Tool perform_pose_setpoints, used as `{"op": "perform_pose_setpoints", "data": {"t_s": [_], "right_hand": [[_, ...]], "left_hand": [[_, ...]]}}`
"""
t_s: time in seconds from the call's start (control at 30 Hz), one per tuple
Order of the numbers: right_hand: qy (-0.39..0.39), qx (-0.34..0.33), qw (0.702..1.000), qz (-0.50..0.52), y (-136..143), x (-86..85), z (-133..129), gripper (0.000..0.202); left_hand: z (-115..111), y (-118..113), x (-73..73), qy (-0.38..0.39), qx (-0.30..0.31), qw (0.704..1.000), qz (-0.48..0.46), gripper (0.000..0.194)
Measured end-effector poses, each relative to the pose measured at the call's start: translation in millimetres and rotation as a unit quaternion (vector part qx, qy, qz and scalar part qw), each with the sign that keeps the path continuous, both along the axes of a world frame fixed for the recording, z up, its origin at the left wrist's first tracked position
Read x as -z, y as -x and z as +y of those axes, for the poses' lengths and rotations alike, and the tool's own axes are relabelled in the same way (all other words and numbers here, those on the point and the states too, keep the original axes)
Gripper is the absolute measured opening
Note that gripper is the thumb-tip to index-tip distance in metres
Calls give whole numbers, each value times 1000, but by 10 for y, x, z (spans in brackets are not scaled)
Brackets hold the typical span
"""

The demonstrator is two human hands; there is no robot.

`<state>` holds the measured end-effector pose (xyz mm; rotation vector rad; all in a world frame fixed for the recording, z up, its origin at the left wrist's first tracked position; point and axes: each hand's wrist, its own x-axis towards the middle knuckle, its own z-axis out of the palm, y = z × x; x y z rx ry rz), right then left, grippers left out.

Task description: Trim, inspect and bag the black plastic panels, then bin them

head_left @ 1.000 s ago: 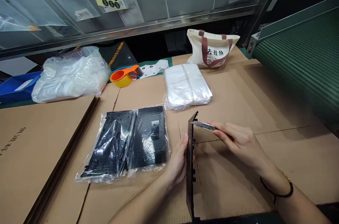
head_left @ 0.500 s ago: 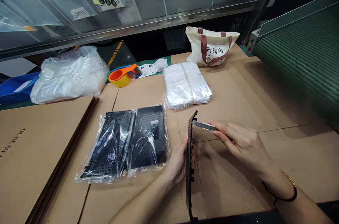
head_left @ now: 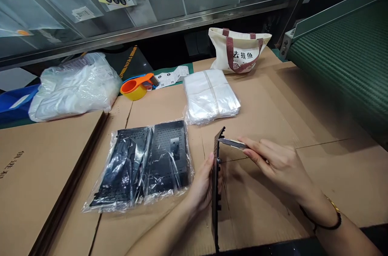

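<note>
My left hand [head_left: 201,185] is closed round a thin black plastic panel [head_left: 216,183], held on edge with its small tabs facing right. My right hand [head_left: 277,163] pinches a slim, silver-grey utility knife [head_left: 233,143]. The knife's tip meets the panel near its upper end, on the tabbed side. To the left of my left hand, black slotted plastic panels [head_left: 165,159] lie flat in a clear plastic bag [head_left: 144,203]. Part of the left hand's fingers is hidden behind the upright panel.
A banded stack of clear bags [head_left: 209,96] and a cream tote bag [head_left: 239,52] sit farther back. Orange and yellow tape dispenser [head_left: 135,90] is left of them. Cardboard sheets [head_left: 51,167] are stacked at left; a green conveyor belt [head_left: 345,54] runs at right.
The view has shifted slightly. Both hands keep their holds, and the knife tip stays at the panel's upper end, with hardly any movement.
</note>
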<state>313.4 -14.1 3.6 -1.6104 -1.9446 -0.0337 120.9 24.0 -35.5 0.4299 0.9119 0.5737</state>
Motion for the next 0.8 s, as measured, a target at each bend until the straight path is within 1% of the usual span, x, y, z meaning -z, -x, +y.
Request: {"op": "perform_pose_setpoints", "data": {"t_s": [0.07, 0.13, 0.2, 0.23, 0.27, 0.3, 0.37, 0.4, 0.47, 0.53, 0.63, 0.7, 0.73, 0.8], "right_hand": [[-5, -18, 1000, -1, 0, -10, 2, 36], [8, -59, 998, 22, -5, -32, 8, 36], [43, -113, 989, 88, -20, -51, 24, 36], [58, -127, 981, 132, -31, -52, 38, 36], [66, -123, 975, 175, -44, -45, 55, 35], [66, -103, 970, 210, -60, -27, 76, 34], [53, -32, 969, 238, -92, 33, 129, 29], [48, 1, 972, 229, -108, 71, 158, 27], [51, 39, 981, 184, -134, 147, 212, 25], [50, 51, 988, 140, -156, 208, 250, 22], [55, 54, 991, 109, -186, 266, 277, 20], [76, 41, 992, 93, -192, 293, 289, 19], [95, 17, 992, 86, -184, 306, 296, 18], [130, -54, 986, 90, -137, 329, 309, 18]], "left_hand": [[13, 0, 21, -8, 1, 1000, 11, 45], [27, 3, 43, -6, 2, 1000, 9, 43], [38, 9, 53, 0, -5, 1000, -4, 43], [41, 14, 48, 3, -14, 1000, -14, 43], [42, 20, 35, 2, -29, 999, -26, 43], [39, 28, 13, -5, -50, 998, -40, 41], [27, 52, -55, -29, -93, 993, -64, 36], [19, 68, -96, -42, -108, 991, -71, 35], [6, 103, -174, -67, -128, 986, -79, 35], [8, 137, -229, -82, -147, 982, -87, 34], [41, 176, -263, -100, -182, 973, -96, 34], [72, 192, -271, -106, -197, 970, -99, 38], [86, 197, -274, -107, -203, 968, -100, 40], [106, 202, -278, -105, -213, 966, -102, 45]]}}
